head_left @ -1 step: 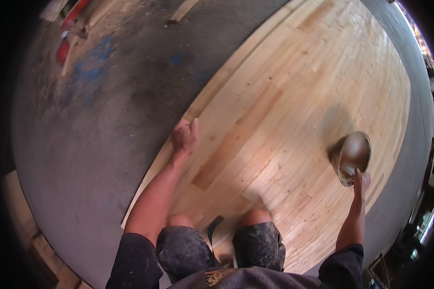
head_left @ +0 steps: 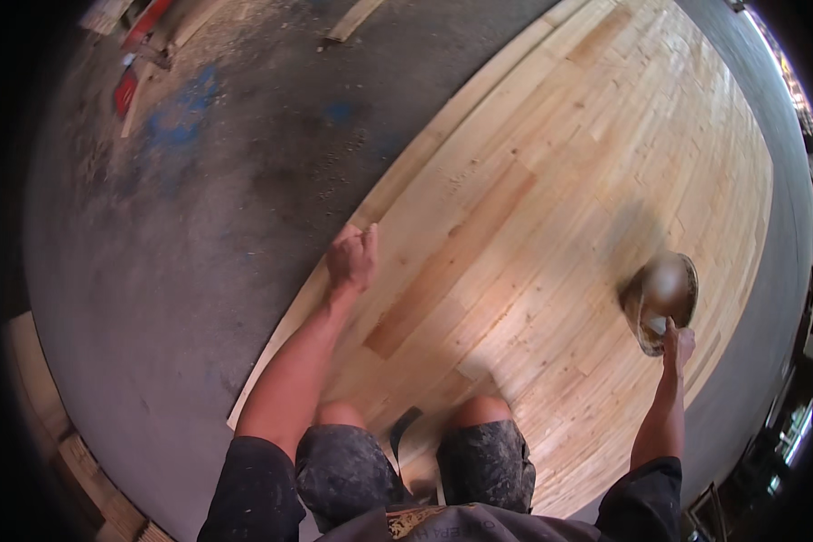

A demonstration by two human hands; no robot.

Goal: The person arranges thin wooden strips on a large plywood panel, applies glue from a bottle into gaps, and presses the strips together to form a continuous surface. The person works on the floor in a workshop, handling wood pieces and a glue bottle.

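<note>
A large light wooden panel (head_left: 461, 298), made of many glued strips, stretches from under my knees to the far right. Over its left edge is my left hand (head_left: 352, 259), fingers curled into a fist with the thumb on top; whatever they may hold is hidden. On the right, my right hand (head_left: 679, 343) grips the near rim of a round, deep bowl (head_left: 667, 289). The bowl is tilted so its stained inside shows, and a small whitish patch lies by my fingertips. Its shadow falls on the panel beside it.
Grey concrete floor (head_left: 154, 298) lies left of the panel, with blue stains. Wooden boards (head_left: 90, 474) are at the lower left. Scrap wood and a red object (head_left: 125, 92) lie at the upper left. A dark strip (head_left: 405, 423) stands between my knees.
The view has shifted slightly, so panel and floor sit a little differently in the picture. Both hands keep nearly the same pose, the right one still on the bowl.
</note>
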